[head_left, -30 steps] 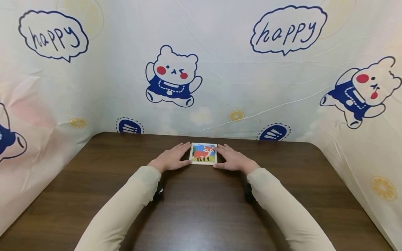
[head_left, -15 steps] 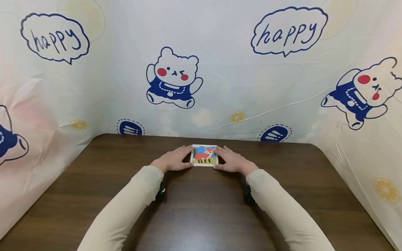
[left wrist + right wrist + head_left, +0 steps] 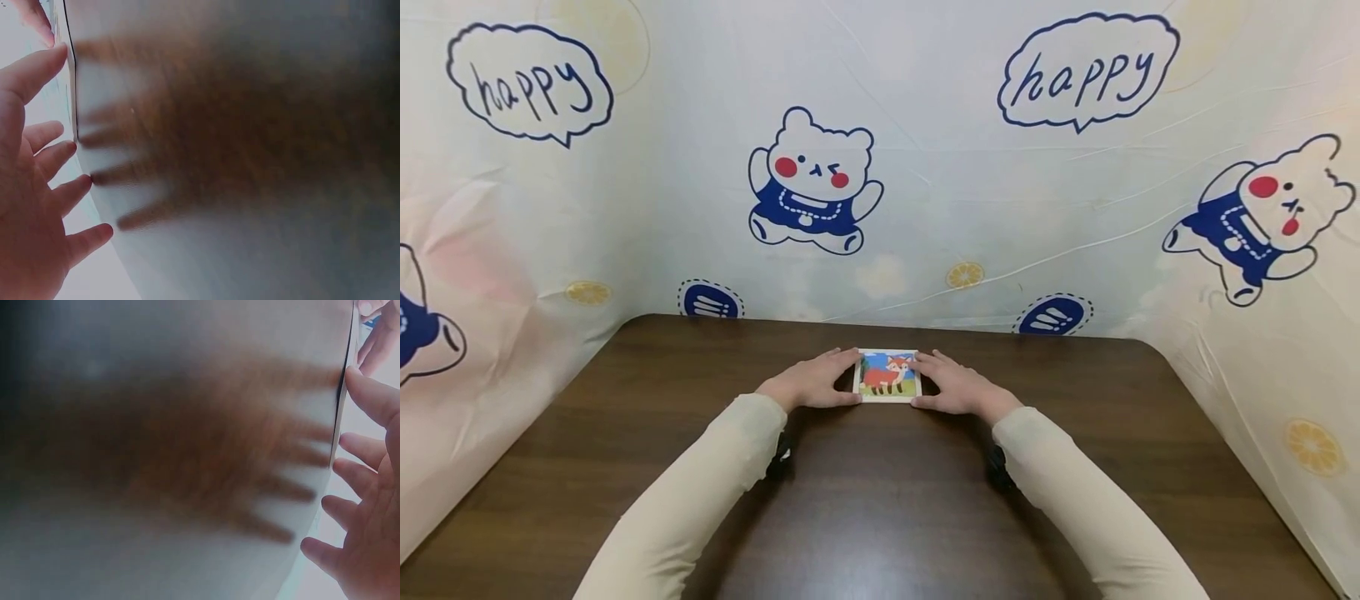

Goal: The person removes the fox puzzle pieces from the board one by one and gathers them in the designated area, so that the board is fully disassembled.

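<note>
at the right edge, the right hand (image 3: 369,525) spreads its fingers, its thumb tip touching a thin, pale-edged flat piece (image 3: 354,347) seen nearly side-on. fingers of the left hand (image 3: 382,340) show in the top right corner. a blurred brown shadow or reflection (image 3: 187,444) streaks the greyish tabletop (image 3: 125,569).

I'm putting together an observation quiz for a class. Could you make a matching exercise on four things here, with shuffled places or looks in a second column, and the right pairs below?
Column one:
1. left grip
2. table
3. fox picture
4. right grip

Column two:
A. has a white border
B. at the fox picture's right edge
C. at the fox picture's left edge
D. dark brown

Pairs: 1-C, 2-D, 3-A, 4-B
</note>
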A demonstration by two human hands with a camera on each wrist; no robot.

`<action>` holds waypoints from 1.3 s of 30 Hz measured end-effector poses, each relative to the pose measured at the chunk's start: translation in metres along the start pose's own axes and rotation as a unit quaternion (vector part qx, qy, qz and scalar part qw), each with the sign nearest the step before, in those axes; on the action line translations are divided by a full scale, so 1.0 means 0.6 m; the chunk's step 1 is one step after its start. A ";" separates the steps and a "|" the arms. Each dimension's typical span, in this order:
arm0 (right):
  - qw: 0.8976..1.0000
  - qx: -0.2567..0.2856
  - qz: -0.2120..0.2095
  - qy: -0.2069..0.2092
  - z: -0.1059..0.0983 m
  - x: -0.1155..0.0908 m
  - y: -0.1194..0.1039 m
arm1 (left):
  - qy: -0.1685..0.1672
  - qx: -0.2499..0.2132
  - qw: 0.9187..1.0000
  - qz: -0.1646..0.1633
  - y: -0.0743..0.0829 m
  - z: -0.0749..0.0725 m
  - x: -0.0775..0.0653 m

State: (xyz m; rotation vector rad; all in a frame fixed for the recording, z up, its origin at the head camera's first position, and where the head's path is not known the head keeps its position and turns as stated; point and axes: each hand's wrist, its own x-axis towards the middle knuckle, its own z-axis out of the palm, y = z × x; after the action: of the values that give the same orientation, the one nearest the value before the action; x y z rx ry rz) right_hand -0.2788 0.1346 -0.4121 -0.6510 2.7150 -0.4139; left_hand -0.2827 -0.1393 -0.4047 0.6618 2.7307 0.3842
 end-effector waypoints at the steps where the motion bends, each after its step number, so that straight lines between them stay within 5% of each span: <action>1: 1.000 0.001 -0.001 -0.001 0.000 -0.001 0.000 | -0.001 0.001 1.000 0.001 0.000 0.000 -0.001; 20: 1.000 0.007 -0.024 -0.006 0.003 -0.025 -0.002 | -0.024 0.024 0.999 0.007 0.006 0.005 -0.014; 39: 0.999 0.006 -0.051 -0.003 0.010 -0.072 -0.019 | -0.040 0.036 0.998 0.023 0.022 0.014 -0.054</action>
State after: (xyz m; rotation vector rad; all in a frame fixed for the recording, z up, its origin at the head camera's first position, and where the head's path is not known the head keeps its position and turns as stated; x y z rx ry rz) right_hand -0.2359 0.1441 -0.4036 -0.7881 2.6797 -0.4514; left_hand -0.2469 -0.1419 -0.4010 0.7446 2.6686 0.2648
